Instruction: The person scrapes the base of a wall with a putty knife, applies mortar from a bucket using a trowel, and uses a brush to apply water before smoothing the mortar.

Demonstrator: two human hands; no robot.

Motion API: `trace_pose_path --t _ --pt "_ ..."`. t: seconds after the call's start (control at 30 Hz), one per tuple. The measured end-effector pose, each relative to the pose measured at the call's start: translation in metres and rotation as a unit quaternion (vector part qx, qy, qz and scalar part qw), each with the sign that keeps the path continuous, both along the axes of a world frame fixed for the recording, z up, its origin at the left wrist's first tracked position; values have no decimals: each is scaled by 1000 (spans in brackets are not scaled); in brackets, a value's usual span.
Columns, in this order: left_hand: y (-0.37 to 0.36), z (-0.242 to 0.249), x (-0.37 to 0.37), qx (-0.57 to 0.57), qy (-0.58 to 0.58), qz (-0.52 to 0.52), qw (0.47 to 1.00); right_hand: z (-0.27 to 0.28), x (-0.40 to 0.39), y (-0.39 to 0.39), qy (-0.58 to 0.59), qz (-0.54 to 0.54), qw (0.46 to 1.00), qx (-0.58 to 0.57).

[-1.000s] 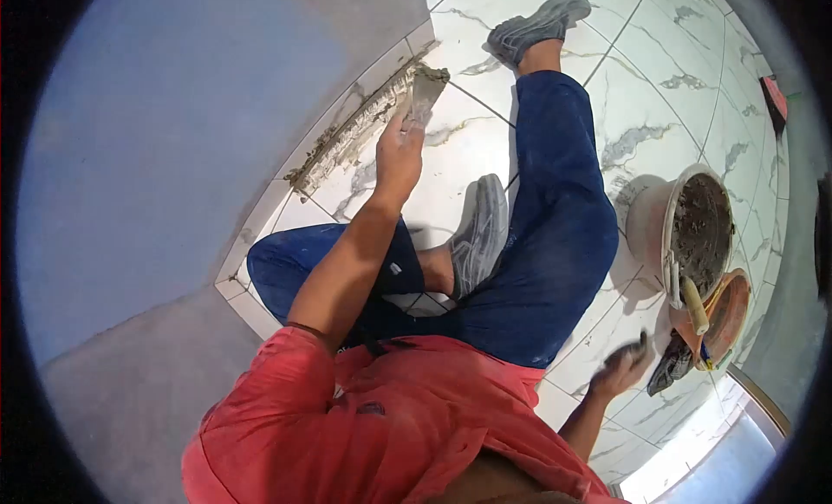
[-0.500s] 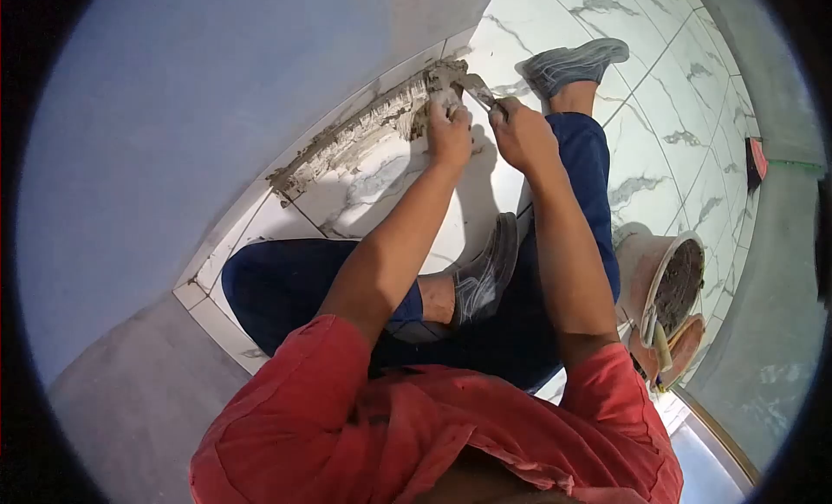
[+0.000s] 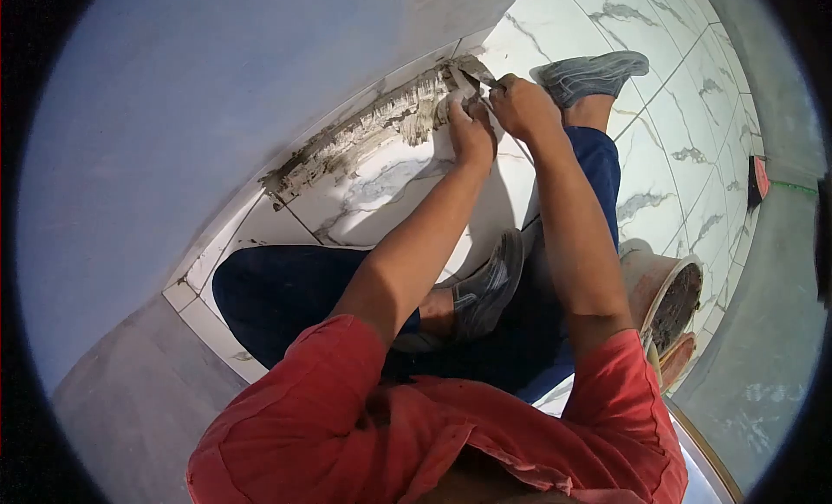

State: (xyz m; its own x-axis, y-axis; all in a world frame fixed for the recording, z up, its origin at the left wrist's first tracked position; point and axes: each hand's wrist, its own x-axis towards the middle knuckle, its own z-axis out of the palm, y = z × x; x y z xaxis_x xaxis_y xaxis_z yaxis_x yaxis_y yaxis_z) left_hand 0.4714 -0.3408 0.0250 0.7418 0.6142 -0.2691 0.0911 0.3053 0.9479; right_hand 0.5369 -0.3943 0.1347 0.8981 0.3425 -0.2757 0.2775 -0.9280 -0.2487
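1. A person in a red shirt (image 3: 295, 409) is sitting on a marbled tile floor (image 3: 667, 149); the left hand (image 3: 473, 138) is pinching a flat pale piece (image 3: 466, 90), while the right hand (image 3: 527, 112) is clenching a narrow-bladed tool (image 3: 487, 80), its handle mostly hidden in the fist.

2. Both implements are meeting at the upper end of a rough mortar strip (image 3: 368, 127), which is running along the foot of a blue-grey wall (image 3: 217, 97); whether they are touching each other is hard to tell.

3. A bucket (image 3: 646, 283) holding grey mix (image 3: 678, 309) is standing beyond the right forearm, an orange container (image 3: 678, 358) sitting just beside it, partly hidden by the sleeve. A pink-and-black object (image 3: 758, 179) is resting by the far wall (image 3: 780, 270).

4. The wall and its skirting tiles (image 3: 425, 64) are bounding the work on one side; a folded leg (image 3: 286, 287) and an outstretched leg (image 3: 598, 170) are framing the tiles below the strip. More flooring is stretching past the outer shoe (image 3: 594, 75).

5. The count: two hands are each gripping one implement; two shoes, one bucket, one orange container and one pink-and-black object are showing.
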Motion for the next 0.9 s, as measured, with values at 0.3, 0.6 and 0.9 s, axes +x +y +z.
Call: trace_pose_path --t 0.3,0.6,0.9 --pt "-4 7 5 -71 43 -7 997 17 4 3 -11 -22 999 32" --pt "-3 -11 8 -589 -154 92 788 18 -2 24 67 -9 996 -53" --pt "12 10 -31 -117 111 -47 986 16 -8 17 11 0 1000 -5"
